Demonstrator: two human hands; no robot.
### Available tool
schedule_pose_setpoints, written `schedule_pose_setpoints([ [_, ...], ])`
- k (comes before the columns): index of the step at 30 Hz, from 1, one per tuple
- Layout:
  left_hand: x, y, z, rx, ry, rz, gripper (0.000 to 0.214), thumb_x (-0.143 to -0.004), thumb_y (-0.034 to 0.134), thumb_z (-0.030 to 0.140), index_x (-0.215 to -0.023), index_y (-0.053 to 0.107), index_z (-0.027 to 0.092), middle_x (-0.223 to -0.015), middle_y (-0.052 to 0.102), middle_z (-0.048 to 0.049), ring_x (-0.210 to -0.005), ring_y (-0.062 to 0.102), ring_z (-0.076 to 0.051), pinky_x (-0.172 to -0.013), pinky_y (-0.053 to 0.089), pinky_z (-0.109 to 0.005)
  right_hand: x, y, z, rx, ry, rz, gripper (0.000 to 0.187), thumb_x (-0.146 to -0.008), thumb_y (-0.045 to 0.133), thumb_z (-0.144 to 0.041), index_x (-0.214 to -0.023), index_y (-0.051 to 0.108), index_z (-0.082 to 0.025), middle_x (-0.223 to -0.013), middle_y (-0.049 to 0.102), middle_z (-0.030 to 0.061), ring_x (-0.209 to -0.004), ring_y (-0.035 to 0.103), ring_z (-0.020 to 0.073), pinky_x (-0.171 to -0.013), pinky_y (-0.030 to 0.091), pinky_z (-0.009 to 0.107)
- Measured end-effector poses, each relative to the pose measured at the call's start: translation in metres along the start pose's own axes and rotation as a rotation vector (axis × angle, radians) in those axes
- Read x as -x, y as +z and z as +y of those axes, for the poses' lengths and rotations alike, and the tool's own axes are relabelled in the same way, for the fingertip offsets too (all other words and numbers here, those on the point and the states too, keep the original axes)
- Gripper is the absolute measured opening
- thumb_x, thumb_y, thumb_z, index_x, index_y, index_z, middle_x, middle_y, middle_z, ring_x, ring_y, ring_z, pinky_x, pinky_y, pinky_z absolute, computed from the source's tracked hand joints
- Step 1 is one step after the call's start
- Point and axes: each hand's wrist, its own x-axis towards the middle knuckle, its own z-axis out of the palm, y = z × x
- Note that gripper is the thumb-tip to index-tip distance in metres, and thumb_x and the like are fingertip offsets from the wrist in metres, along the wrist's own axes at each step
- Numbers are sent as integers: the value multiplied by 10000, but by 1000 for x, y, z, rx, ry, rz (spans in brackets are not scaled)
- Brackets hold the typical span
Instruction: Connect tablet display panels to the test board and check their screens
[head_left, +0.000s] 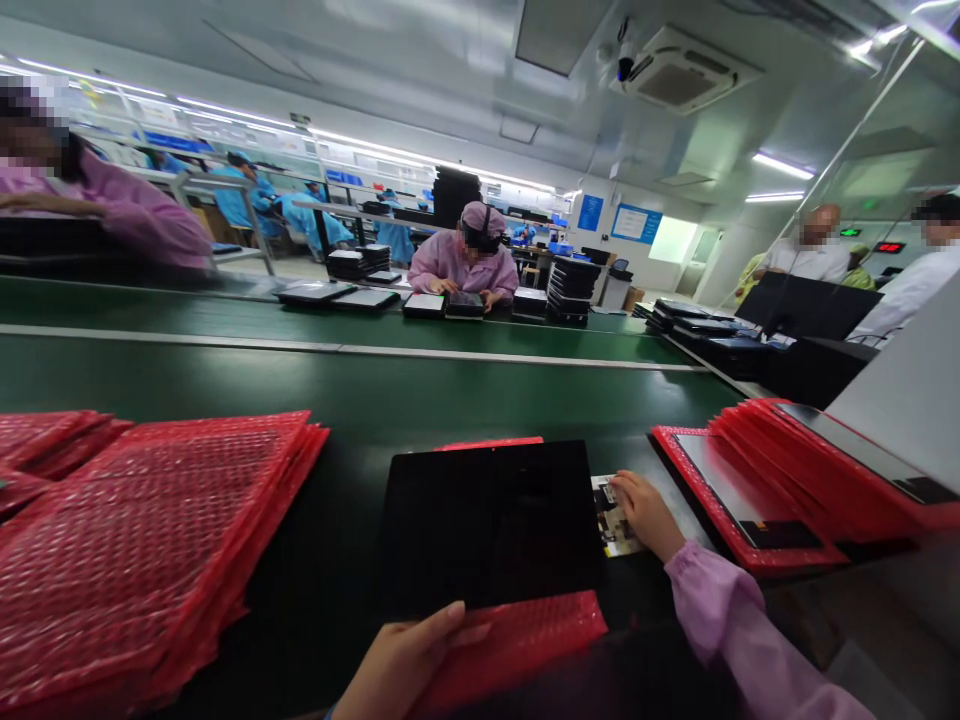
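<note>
In front of me a dark flat screen panel (491, 525) lies on the bench, its glossy black face up. My left hand (412, 655) is at the near side, closed on a red bubble-wrap bag (536, 625) with its thumb along the edge. Just right of the panel, my right hand (646, 512) has its fingers bent over the top of a small printed card (616, 530). The card's right part is covered by the hand. More red wrap shows behind the panel's far edge.
Red bubble-wrap bags are piled at left (150, 530). At right, panels lie on a stack of red bags (802, 490). Across the green bench (352, 385), a person in pink handles a tablet-like device (465, 306) among stacked devices (574, 290). Another person sits far left.
</note>
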Motion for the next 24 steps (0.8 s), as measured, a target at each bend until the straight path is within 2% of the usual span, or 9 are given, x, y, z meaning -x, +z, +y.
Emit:
schedule_pose_setpoints([
  [3, -1, -2, -6, -10, -4, -3, 516, -557, 783, 602, -700, 790, 107, -732, 768, -118, -662, 680, -239, -682, 502, -297, 3, 8, 9, 101, -35, -34, 335, -914, 386, -212, -1106, 660, -190, -1158, 634, 138, -1097, 584, 262, -960, 464, 434],
  [7, 1, 0, -8, -41, 9, 52, 478, -594, 767, 575, -672, 787, 104, -690, 758, -128, -628, 669, -240, -659, 501, -313, 4, 11, 15, 194, -64, -71, 346, -931, 378, -208, -1155, 641, -213, -1171, 619, 132, -1084, 588, 261, -933, 478, 415],
  [17, -2, -2, -13, -51, -2, 22, 562, -531, 762, 656, -682, 792, 116, -691, 756, -107, -579, 605, -183, -628, 452, -284, 7, 13, 19, 251, -97, -69, 383, -944, 319, -206, -1167, 630, -185, -1179, 619, 143, -1078, 597, 266, -911, 499, 424],
  [24, 0, 2, -11, -9, 0, 23, 513, -546, 780, 621, -652, 786, 119, -694, 758, -104, -618, 616, -196, -657, 455, -286, 8, 14, 21, 249, -92, -54, 386, -937, 322, -215, -1164, 634, -193, -1179, 621, 138, -1089, 593, 272, -931, 493, 439],
])
